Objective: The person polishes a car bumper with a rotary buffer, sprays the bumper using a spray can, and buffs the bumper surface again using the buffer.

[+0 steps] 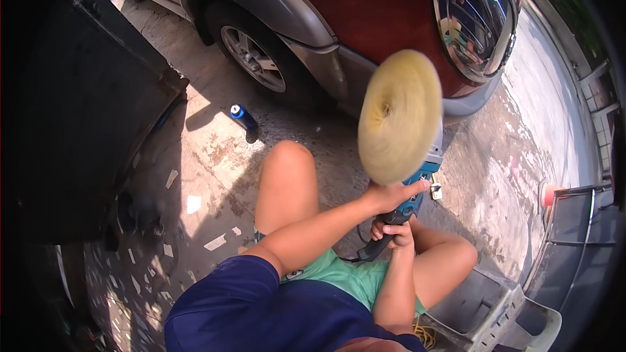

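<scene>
A teal and black polisher point(411, 207) is held tilted up in front of my body, with both hands on it. Its round yellow buffing pad point(400, 120) faces me and looks smeared, as if spinning. My left hand point(391, 197) wraps round the tool's body just below the pad, with the thumb along its side. Lower down, my right hand point(395, 233) is closed round the black rear handle point(373, 248). Behind the pad stands a dark red car point(385, 10); the pad overlaps its lower corner in view, and I cannot tell whether they touch.
A blue bottle point(243, 118) stands on the concrete near the car's wheel point(253, 58). A dark panel point(85, 111) rises at left. At lower right are a grey plastic stool point(502, 316) and a yellow cord point(425, 335). Paper scraps point(193, 205) lie on the ground.
</scene>
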The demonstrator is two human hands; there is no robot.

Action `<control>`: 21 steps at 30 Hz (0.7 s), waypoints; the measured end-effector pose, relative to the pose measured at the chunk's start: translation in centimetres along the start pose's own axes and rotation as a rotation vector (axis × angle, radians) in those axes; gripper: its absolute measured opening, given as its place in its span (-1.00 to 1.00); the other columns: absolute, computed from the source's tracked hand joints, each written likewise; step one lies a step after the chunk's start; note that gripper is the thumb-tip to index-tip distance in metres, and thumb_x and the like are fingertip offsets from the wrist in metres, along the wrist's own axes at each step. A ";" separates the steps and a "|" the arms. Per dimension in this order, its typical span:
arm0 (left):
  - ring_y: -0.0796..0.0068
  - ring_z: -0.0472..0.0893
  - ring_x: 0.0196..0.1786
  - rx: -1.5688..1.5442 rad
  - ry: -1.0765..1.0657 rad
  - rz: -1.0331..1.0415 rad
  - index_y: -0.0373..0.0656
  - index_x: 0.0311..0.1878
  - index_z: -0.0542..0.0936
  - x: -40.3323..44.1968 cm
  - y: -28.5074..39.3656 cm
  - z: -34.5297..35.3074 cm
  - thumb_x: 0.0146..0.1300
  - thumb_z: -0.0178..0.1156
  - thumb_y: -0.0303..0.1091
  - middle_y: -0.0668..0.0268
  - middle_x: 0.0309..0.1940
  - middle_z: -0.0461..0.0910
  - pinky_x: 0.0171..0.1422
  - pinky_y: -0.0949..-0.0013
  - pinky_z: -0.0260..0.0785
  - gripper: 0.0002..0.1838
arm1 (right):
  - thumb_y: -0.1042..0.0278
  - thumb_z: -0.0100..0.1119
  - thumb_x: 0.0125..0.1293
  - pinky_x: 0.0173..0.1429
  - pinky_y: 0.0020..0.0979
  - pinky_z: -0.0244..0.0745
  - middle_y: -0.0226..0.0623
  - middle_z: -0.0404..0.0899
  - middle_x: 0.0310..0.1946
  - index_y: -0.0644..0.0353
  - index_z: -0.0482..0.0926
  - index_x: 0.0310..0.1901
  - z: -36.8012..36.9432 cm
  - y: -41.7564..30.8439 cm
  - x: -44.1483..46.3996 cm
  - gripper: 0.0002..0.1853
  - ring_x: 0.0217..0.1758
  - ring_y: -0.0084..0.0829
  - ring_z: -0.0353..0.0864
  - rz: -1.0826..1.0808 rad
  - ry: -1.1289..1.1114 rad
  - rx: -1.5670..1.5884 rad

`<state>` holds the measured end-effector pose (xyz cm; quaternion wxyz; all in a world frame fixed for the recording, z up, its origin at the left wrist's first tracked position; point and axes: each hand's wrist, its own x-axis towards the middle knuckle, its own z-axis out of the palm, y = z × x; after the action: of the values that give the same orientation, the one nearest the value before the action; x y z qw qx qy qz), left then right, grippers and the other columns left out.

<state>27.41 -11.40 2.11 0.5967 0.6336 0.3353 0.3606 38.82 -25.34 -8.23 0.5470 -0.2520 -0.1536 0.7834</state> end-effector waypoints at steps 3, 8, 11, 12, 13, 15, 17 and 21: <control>0.03 0.73 0.08 -0.011 -0.067 -0.043 -0.26 0.17 0.72 -0.3 -0.1 1.1 0.35 0.49 0.10 0.06 0.02 0.79 0.29 0.07 0.52 -0.40 | 0.53 0.40 0.19 -0.23 -0.14 0.50 -0.25 0.46 -0.47 0.30 0.56 0.10 -0.6 0.2 -1.0 -0.58 -0.40 -0.22 0.54 -0.028 -0.008 0.012; 0.03 0.73 0.12 0.058 -0.138 -0.068 -0.25 0.18 0.72 -0.5 -0.1 2.3 0.36 0.46 0.14 0.06 0.07 0.79 0.30 0.09 0.52 -0.38 | 0.53 0.40 0.20 -0.21 -0.14 0.51 -0.25 0.47 -0.46 0.28 0.57 0.12 -1.7 0.7 -2.6 -0.57 -0.38 -0.22 0.55 -0.061 0.012 0.025; 0.04 0.73 0.14 0.065 -0.139 -0.053 -0.24 0.20 0.71 -0.6 -0.1 2.6 0.35 0.45 0.18 0.06 0.09 0.78 0.31 0.09 0.51 -0.35 | 0.52 0.41 0.21 -0.21 -0.14 0.51 -0.25 0.47 -0.45 0.28 0.58 0.11 -1.5 0.7 -2.8 -0.58 -0.38 -0.23 0.55 -0.074 0.022 0.024; 0.04 0.73 0.14 0.078 -0.138 -0.066 -0.24 0.20 0.71 -0.6 0.0 2.4 0.34 0.45 0.19 0.06 0.10 0.78 0.32 0.09 0.51 -0.34 | 0.51 0.42 0.21 -0.21 -0.14 0.51 -0.26 0.47 -0.45 0.28 0.58 0.10 -1.3 0.7 -2.6 -0.59 -0.38 -0.23 0.55 -0.076 0.026 0.025; 0.04 0.72 0.15 0.092 -0.135 -0.080 -0.23 0.21 0.71 -0.6 0.1 2.2 0.34 0.45 0.20 0.06 0.10 0.77 0.32 0.09 0.51 -0.33 | 0.51 0.42 0.21 -0.20 -0.14 0.51 -0.26 0.48 -0.45 0.28 0.59 0.09 -1.1 0.7 -2.4 -0.60 -0.37 -0.23 0.56 -0.073 0.029 0.011; 0.04 0.72 0.14 0.061 -0.102 -0.071 -0.23 0.21 0.71 -0.4 -0.5 1.9 0.33 0.46 0.20 0.06 0.09 0.77 0.32 0.09 0.51 -0.33 | 0.49 0.44 0.20 -0.20 -0.15 0.52 -0.27 0.48 -0.45 0.28 0.59 0.06 -0.8 0.7 -1.8 -0.62 -0.37 -0.23 0.57 -0.065 0.033 -0.016; 0.04 0.72 0.13 0.039 -0.065 -0.059 -0.22 0.20 0.71 -0.3 -1.2 1.1 0.33 0.46 0.19 0.06 0.09 0.77 0.32 0.10 0.51 -0.34 | 0.48 0.44 0.20 -0.20 -0.15 0.52 -0.28 0.48 -0.45 0.28 0.59 0.03 -0.4 0.7 -0.7 -0.64 -0.36 -0.23 0.58 -0.039 0.019 -0.032; 0.28 0.71 0.04 -0.022 0.009 -0.038 -0.24 0.13 0.72 0.4 -1.5 -1.2 0.33 0.52 0.04 0.15 -0.01 0.77 0.24 0.19 0.55 -0.45 | 0.48 0.46 0.19 -0.22 -0.15 0.52 -0.27 0.49 -0.45 0.28 0.59 0.00 0.4 0.6 1.4 -0.65 -0.37 -0.23 0.59 0.041 0.042 -0.026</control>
<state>26.61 -10.37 0.69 0.6088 0.6188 0.3461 0.3559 37.77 -24.18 -8.56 0.5305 -0.2785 -0.1470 0.7870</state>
